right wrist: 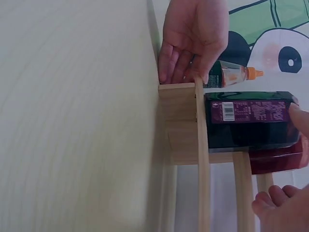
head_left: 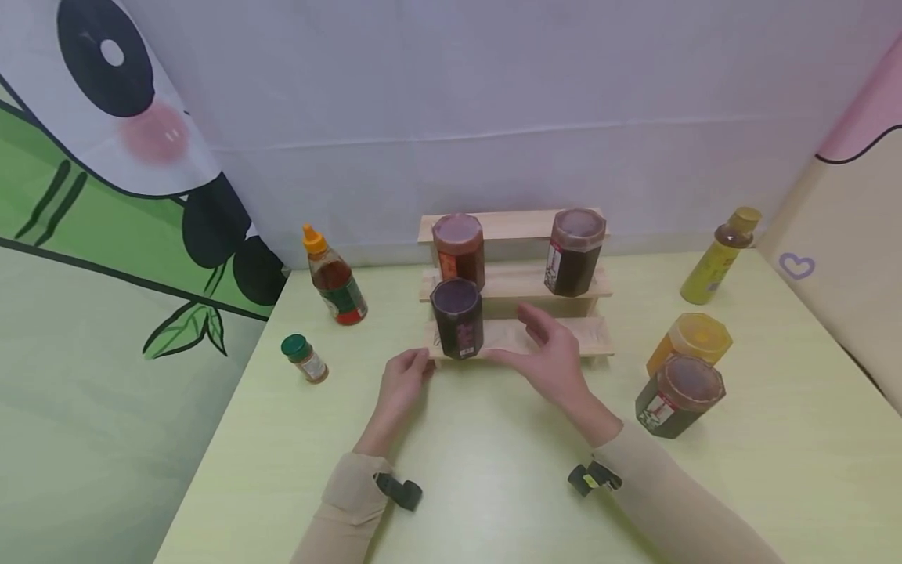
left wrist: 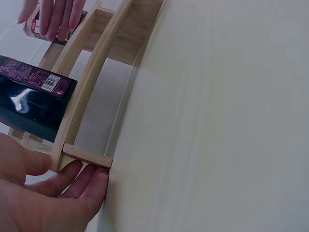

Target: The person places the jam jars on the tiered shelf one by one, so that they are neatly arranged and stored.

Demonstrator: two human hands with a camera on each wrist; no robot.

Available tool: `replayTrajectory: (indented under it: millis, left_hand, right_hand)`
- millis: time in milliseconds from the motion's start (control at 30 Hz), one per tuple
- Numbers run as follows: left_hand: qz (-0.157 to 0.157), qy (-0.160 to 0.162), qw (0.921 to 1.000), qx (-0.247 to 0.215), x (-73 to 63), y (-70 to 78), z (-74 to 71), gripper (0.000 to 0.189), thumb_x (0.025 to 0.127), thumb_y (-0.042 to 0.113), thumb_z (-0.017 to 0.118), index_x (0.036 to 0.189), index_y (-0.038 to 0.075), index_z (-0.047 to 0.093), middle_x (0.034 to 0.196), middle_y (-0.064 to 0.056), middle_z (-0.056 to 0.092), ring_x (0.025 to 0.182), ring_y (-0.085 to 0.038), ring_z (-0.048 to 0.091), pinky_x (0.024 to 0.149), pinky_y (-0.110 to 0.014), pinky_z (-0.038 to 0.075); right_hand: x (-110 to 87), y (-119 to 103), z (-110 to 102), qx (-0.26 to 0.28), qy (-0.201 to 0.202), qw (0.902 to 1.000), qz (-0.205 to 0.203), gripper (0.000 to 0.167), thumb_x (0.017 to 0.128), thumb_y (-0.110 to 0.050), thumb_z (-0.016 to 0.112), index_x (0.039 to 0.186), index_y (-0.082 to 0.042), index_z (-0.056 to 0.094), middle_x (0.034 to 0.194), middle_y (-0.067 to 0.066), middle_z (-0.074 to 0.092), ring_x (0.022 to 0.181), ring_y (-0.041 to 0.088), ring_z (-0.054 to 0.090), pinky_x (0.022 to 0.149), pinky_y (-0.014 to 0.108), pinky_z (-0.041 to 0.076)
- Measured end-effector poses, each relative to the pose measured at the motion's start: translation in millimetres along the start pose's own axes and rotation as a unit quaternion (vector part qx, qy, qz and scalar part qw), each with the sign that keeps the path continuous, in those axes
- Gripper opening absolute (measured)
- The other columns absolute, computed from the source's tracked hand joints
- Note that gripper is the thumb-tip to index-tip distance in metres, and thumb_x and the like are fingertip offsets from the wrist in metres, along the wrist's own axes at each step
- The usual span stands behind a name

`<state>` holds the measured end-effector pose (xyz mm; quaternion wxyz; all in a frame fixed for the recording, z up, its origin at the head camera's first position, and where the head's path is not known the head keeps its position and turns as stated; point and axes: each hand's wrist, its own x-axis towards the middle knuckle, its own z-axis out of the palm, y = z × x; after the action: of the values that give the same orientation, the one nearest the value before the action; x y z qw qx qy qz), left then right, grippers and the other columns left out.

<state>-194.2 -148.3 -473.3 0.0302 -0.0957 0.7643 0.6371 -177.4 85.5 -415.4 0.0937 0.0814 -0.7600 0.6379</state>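
Observation:
A three-step wooden shelf (head_left: 514,225) stands at the back of the table. On its lowest step, at the left, sits an upright dark jar with a purple label (head_left: 458,321). My left hand (head_left: 403,384) grips the left end of that step, thumb on the board and fingers curled at the leg. To the right of the jar is my right hand (head_left: 557,364), fingers loosely bent and spread from the thumb, which points at the jar and overlaps it in the right wrist view. A reddish-brown jar (head_left: 461,254) and another dark jar (head_left: 574,254) occupy the middle step.
At the left stand a syrup bottle with an orange tip (head_left: 338,286) and a small green-capped jar (head_left: 306,360). To the right are a yellow jar (head_left: 683,345), a dark jar (head_left: 676,399) and a yellow-green bottle (head_left: 712,266). A white cloth (head_left: 528,117) hangs behind.

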Motion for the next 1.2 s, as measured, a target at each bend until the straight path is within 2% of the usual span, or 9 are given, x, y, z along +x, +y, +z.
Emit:
replayTrajectory:
  millis: [300,500,633,967,1033,1067,1133,1167,1200]
  left_hand:
    - [0.006,-0.004,1.0,-0.006,1.2,-1.1,-1.2,0.035,0.102,0.02,0.047,0.117,-0.009,0.059,0.113,-0.023,0.062,0.106,-0.03,0.061,0.089,-0.031,0.052]
    - [0.006,-0.003,1.0,0.0,0.3,0.3,-0.5,0.035,0.102,0.02,0.047,0.118,-0.009,0.059,0.113,-0.022,0.062,0.106,-0.03,0.06,0.09,-0.032,0.052]
    - [0.002,0.0,1.0,0.004,-1.2,1.5,-0.1,0.035,0.102,0.02,0.047,0.117,-0.009,0.059,0.113,-0.021,0.062,0.105,-0.029,0.06,0.09,-0.033,0.052]
    - [0.002,0.003,1.0,-0.003,-2.1,2.1,-2.3,0.035,0.102,0.019,0.047,0.117,-0.009,0.059,0.112,-0.021,0.062,0.104,-0.029,0.06,0.09,-0.033,0.052]
    - [-0.002,0.0,1.0,-0.006,-1.8,2.1,-2.5,0.035,0.102,0.02,0.047,0.118,-0.009,0.059,0.113,-0.022,0.062,0.105,-0.029,0.06,0.09,-0.033,0.052]
    - [-0.005,-0.002,1.0,-0.008,-1.9,2.4,-2.3,0.035,0.102,0.02,0.047,0.118,-0.009,0.059,0.113,-0.021,0.062,0.105,-0.029,0.06,0.09,-0.032,0.052]
    - [-0.008,-0.006,0.9999,-0.008,-2.3,2.9,-2.1,0.036,0.102,0.02,0.047,0.118,-0.009,0.058,0.114,-0.022,0.061,0.106,-0.029,0.06,0.09,-0.032,0.052]
    - [-0.009,-0.006,0.9999,-0.007,-2.7,3.2,-2.0,0.035,0.102,0.02,0.047,0.118,-0.009,0.058,0.114,-0.022,0.062,0.106,-0.029,0.06,0.09,-0.032,0.052]
    - [-0.011,-0.006,0.9999,-0.007,-2.9,3.7,-1.8,0.035,0.102,0.02,0.047,0.118,-0.009,0.058,0.114,-0.021,0.062,0.106,-0.029,0.06,0.09,-0.032,0.052]
  right_hand:
    - [-16.4,-18,-27,-0.028,-0.009,0.9987,-0.042,0.077,0.067,-0.02,0.089,0.133,-0.002,0.052,0.133,0.009,0.054,0.124,0.021,0.048,0.105,0.028,0.038]
    - [-28.5,-46,-48,-0.042,0.004,0.9976,-0.054,0.073,0.068,-0.007,0.087,0.131,0.002,0.052,0.132,0.013,0.054,0.124,0.028,0.048,0.105,0.034,0.039]
    - [-31.8,-46,-68,-0.059,0.017,0.9961,-0.063,0.076,0.066,-0.011,0.088,0.133,-0.003,0.053,0.132,0.006,0.055,0.124,0.022,0.049,0.103,0.027,0.04]
    - [-46.1,-62,-105,-0.12,0.037,0.9914,-0.038,0.08,0.067,-0.011,0.088,0.137,-0.006,0.05,0.135,0.008,0.053,0.125,0.023,0.047,0.1,0.019,0.04]
    - [-49.5,-62,-112,-0.142,0.043,0.9882,-0.036,0.08,0.067,-0.014,0.089,0.137,-0.008,0.051,0.135,0.006,0.053,0.125,0.023,0.048,0.096,0.015,0.041]
    - [-51.5,-62,-115,-0.152,0.048,0.9865,-0.039,0.079,0.067,-0.015,0.089,0.136,-0.01,0.052,0.134,0.005,0.054,0.124,0.02,0.049,0.088,0.012,0.046]
    - [-56.5,-61,-122,-0.175,0.058,0.9821,-0.039,0.079,0.066,-0.017,0.09,0.135,-0.015,0.054,0.124,0.003,0.06,0.102,0.015,0.061,0.068,0.01,0.049]
    - [-59.1,-60,-126,-0.184,0.064,0.9799,-0.042,0.078,0.065,-0.017,0.09,0.134,-0.017,0.055,0.111,0.003,0.064,0.087,0.012,0.063,0.059,0.011,0.048]
    - [-61.6,-58,-129,-0.195,0.07,0.9772,-0.046,0.079,0.064,-0.017,0.091,0.134,-0.019,0.056,0.105,0.001,0.065,0.076,0.01,0.061,0.055,0.012,0.045]
